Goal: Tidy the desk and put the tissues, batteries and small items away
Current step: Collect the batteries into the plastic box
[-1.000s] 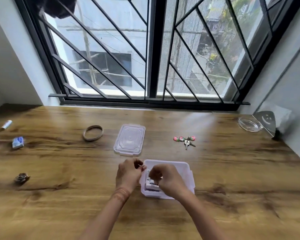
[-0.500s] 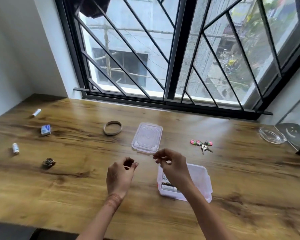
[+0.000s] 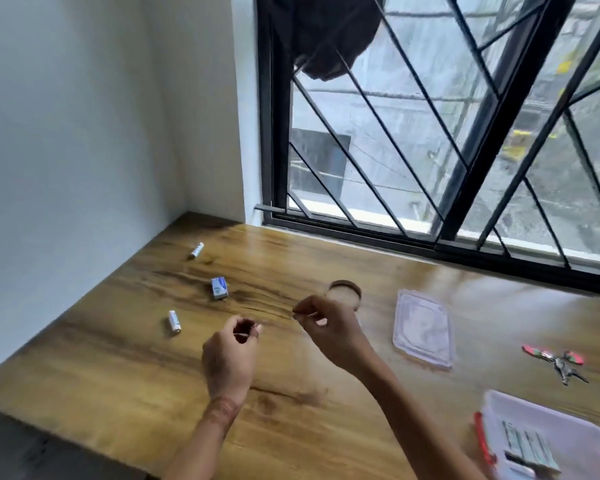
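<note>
Hovering above the worktop (image 3: 118, 375), left hand (image 3: 227, 358) and right hand (image 3: 328, 329) curl, apparently empty — battery (image 3: 174, 321) looks light, rigid, roll-prone; pinch mid-barrel.

A white wall (image 3: 84, 133) is seen at the left. Beside it, a window (image 3: 413, 150) is fitted with a black diagonal grille (image 3: 463, 202), over which a dark cloth (image 3: 326, 32) is draped.
</note>
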